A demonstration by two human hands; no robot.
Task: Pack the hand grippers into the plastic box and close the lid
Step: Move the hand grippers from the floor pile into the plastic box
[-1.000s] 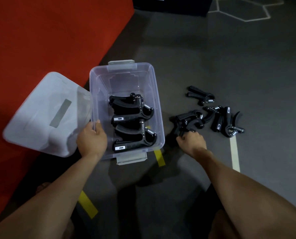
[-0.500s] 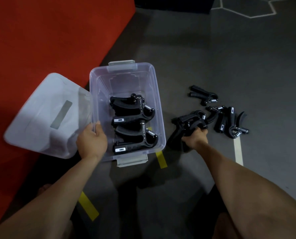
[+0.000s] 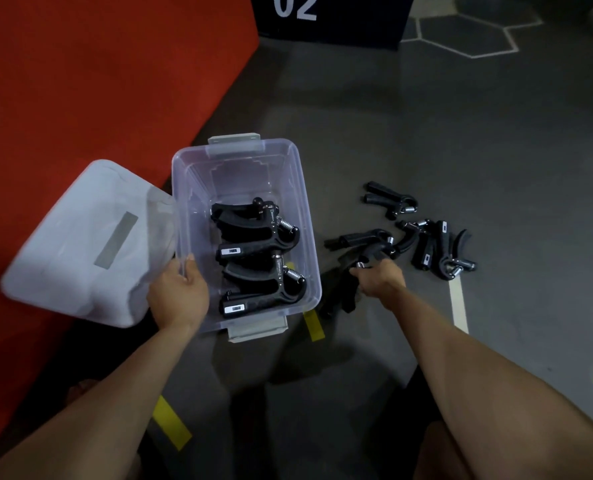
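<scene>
A clear plastic box stands open on the dark floor, holding two black hand grippers stacked near its front. My left hand grips the box's left rim. The white lid lies to the left, leaning on the red mat. My right hand is closed on a black hand gripper just right of the box, raised slightly off the floor. Several more hand grippers lie in a loose pile further right, one apart at the back.
A red mat fills the left side. A dark block marked 02 stands at the back. Yellow tape strips and a white strip mark the floor.
My right hand has closed on a hand gripper from the pile's left edge and begun lifting it. My left hand stays on the box rim.
</scene>
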